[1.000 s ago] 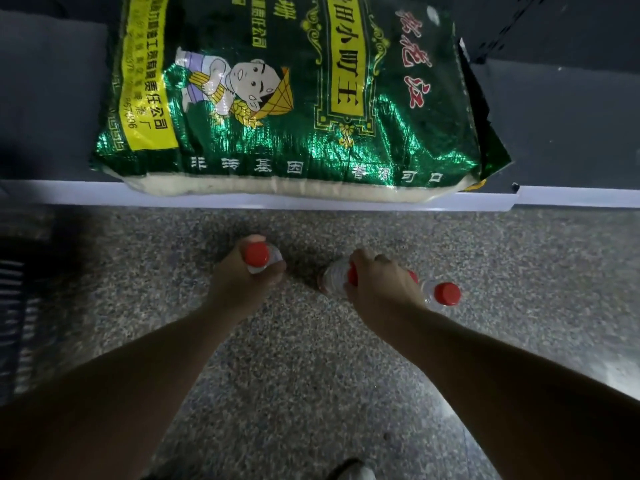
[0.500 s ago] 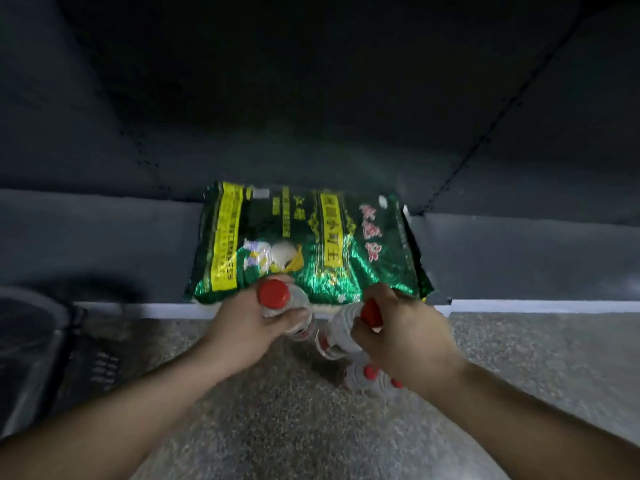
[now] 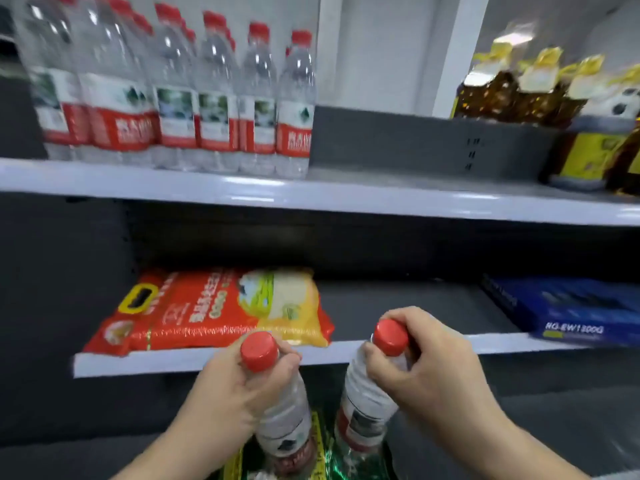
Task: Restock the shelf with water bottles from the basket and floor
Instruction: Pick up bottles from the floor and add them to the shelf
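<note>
My left hand (image 3: pixel 235 386) grips a clear water bottle (image 3: pixel 284 414) with a red cap by its neck. My right hand (image 3: pixel 426 372) holds a second red-capped water bottle (image 3: pixel 367 403) the same way. Both bottles hang upright, side by side, in front of the middle shelf's edge (image 3: pixel 173 362). On the upper shelf (image 3: pixel 381 199), at the left, stand several rows of the same water bottles (image 3: pixel 214 98) with red labels. To their right the upper shelf is bare up to the oil bottles.
Yellow-capped oil bottles (image 3: pixel 568 109) stand at the upper shelf's right end. A red and yellow rice bag (image 3: pixel 214 310) and a blue box (image 3: pixel 568 313) lie on the middle shelf. A green rice bag (image 3: pixel 322 459) shows below the bottles.
Both hands have lifted the bottles up from the floor. My view has risen from the floor and bottom shelf to the middle and upper shelves.
</note>
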A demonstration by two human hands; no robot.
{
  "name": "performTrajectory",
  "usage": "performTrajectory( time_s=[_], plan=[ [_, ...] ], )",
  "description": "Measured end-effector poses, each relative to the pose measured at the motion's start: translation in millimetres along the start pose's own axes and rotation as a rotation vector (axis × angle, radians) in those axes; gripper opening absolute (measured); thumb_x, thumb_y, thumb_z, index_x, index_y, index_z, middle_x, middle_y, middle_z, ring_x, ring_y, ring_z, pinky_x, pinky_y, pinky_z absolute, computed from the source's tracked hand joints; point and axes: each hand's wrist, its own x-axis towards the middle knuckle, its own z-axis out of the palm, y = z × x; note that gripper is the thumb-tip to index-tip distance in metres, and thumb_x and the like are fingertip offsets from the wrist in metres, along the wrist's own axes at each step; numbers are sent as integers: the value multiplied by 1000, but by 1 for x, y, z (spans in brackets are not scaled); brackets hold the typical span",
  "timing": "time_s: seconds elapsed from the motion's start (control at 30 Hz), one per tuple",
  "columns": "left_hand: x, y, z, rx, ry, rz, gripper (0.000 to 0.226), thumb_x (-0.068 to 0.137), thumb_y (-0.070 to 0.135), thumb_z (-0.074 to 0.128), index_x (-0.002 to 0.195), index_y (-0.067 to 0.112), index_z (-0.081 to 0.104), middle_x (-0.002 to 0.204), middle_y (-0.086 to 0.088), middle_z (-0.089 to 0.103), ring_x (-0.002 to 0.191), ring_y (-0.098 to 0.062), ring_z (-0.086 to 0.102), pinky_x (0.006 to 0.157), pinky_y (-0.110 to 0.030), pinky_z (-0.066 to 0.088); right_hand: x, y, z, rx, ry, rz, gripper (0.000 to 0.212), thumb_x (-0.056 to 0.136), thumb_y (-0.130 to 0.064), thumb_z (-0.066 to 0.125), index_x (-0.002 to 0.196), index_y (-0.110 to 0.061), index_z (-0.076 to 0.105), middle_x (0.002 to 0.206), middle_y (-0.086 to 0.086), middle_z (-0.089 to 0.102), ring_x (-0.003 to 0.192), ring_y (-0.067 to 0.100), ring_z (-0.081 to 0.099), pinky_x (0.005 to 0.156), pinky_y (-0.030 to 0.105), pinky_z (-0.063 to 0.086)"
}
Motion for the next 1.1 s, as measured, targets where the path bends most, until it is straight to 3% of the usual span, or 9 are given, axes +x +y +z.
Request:
performTrajectory(
  time_s=[0.13, 0.3, 0.4, 0.47, 0.6, 0.67, 0.83, 0.97, 1.1],
  plan=[
    [12, 106, -18, 25, 33, 149, 21, 73, 39, 67, 84, 21, 70, 77, 0, 72, 75, -14, 68, 74, -36, 55, 40, -54, -67, 66, 68, -69, 17, 66, -45, 66, 75, -33, 57, 80, -31, 60, 68, -1, 55, 59, 11, 39],
    [16, 208, -34, 10, 32, 217, 44, 64, 50, 64, 83, 10, 68, 80, -14, 68, 77, -21, 64, 87, -49, 52, 77, -100, -129, 84, 123, -124, 19, 70, -41, 72, 75, -27, 59, 56, -12, 54, 63, 0, 52, 56, 15, 37],
    [17, 251, -41, -4, 39, 203, 47, 67, 51, 67, 85, 9, 69, 86, -16, 70, 90, -31, 67, 93, -50, 51, 96, -118, -157, 85, 123, -146, 19, 73, -37, 75, 78, -25, 61, 58, -12, 54, 58, 0, 49, 55, 13, 37],
    [18, 274, -45, -4, 51, 187, 33, 76, 45, 69, 84, 13, 71, 88, -9, 74, 93, -26, 69, 92, -49, 52, 107, -129, -175, 92, 129, -166, 18, 74, -37, 75, 79, -26, 62, 61, -12, 58, 58, 1, 51, 56, 12, 37],
    [20, 317, -54, 5, 105, 167, 25, 79, 36, 69, 82, 12, 72, 88, -5, 76, 89, -19, 71, 76, -37, 54, 131, -151, -207, 115, 135, -190, 17, 75, -41, 73, 80, -32, 59, 69, -15, 62, 67, 0, 56, 59, 8, 38],
    [20, 336, -61, -1, 131, 172, 25, 81, 34, 69, 84, 9, 71, 89, -6, 76, 86, -18, 72, 72, -34, 55, 144, -163, -220, 118, 128, -217, 18, 77, -43, 71, 83, -31, 59, 73, -16, 61, 72, 3, 57, 66, 18, 43],
    [29, 368, -86, 99, 242, 247, 25, 82, 39, 68, 87, 14, 71, 84, 2, 76, 83, -13, 72, 76, -39, 55, 183, -197, -231, 99, 140, -285, 31, 82, -43, 68, 95, -15, 67, 83, -1, 66, 79, 17, 61, 75, 32, 49],
    [52, 374, -112, 122, 292, 265, 21, 82, 38, 69, 86, 17, 70, 88, 1, 74, 88, -14, 70, 88, -49, 53, 218, -218, -214, 101, 127, -323, 33, 84, -43, 67, 97, -13, 65, 83, 1, 63, 80, 20, 60, 69, 29, 43],
    [85, 362, -136, 124, 309, 283, 13, 82, 34, 70, 83, 22, 67, 82, 5, 72, 84, -11, 68, 90, -44, 52, 254, -231, -178, 108, 110, -321, 34, 86, -44, 65, 100, -14, 62, 84, -1, 62, 81, 20, 60, 71, 29, 44]
  ],
)
